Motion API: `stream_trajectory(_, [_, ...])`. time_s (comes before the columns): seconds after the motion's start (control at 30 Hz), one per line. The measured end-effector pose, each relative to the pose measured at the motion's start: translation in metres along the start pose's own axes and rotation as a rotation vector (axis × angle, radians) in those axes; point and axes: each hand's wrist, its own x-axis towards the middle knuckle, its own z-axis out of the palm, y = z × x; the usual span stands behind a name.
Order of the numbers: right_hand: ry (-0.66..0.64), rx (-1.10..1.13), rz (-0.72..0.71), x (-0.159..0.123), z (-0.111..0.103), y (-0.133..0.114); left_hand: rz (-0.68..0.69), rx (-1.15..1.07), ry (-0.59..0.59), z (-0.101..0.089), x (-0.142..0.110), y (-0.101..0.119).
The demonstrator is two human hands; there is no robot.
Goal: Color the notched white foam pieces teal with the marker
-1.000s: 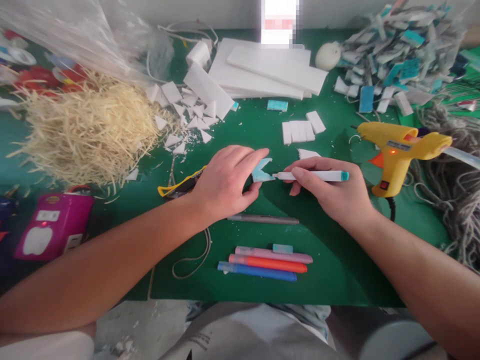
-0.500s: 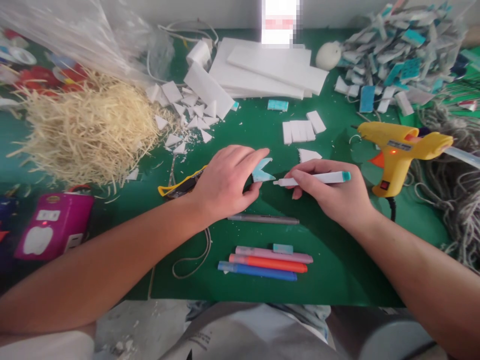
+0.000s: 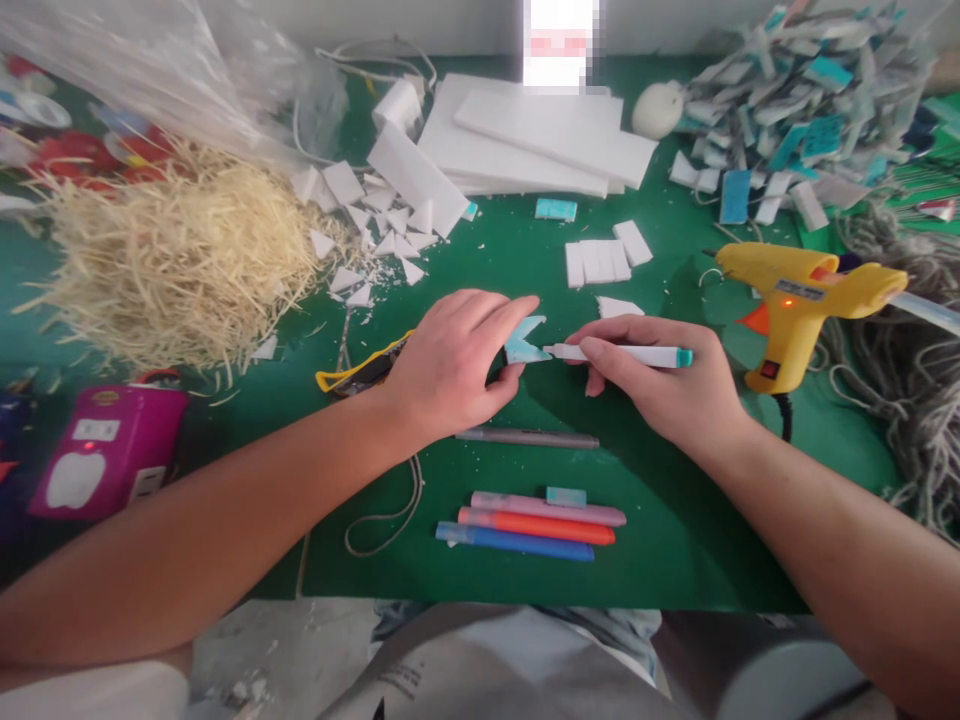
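Right now you have a small light blue piece (image 3: 525,350) between your two hands, over the middle of the green surface (image 3: 682,530). It looks flat and forked, with a V-shaped notch opening toward your right and two pointed prongs, the lower one reaching out next to the pen. Its color is pale and a little uneven, with a whitish lower edge. Your left hand (image 3: 461,365) pinches it at its left end between thumb and fingers, while your right hand (image 3: 652,375) grips a white pen (image 3: 645,356) with a teal end, nib pointed at the lower prong. You can't tell whether that nib touches the piece or stops just beside it. Your left fingers cover the rest of the piece, so its full outline and underside stay hidden. A yellow-edged tool (image 3: 349,377) runs out of sight behind your left hand, and a white scrap (image 3: 617,308) is partly covered by your right. The gray yarn (image 3: 919,400) is cut off at the right edge, as is the clear stick (image 3: 930,313) in the yellow glue gun (image 3: 787,300). At the top, a bright patch (image 3: 559,45) is pixelated beyond reading.
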Motion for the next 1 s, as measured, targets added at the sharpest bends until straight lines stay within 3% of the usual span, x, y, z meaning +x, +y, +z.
stream_trajectory(1.0, [-0.036, -0.023, 0.008, -0.0007, -0.0016, -0.002, -0.013, -0.001, -0.018, -0.0004, 0.0014, 0.0014])
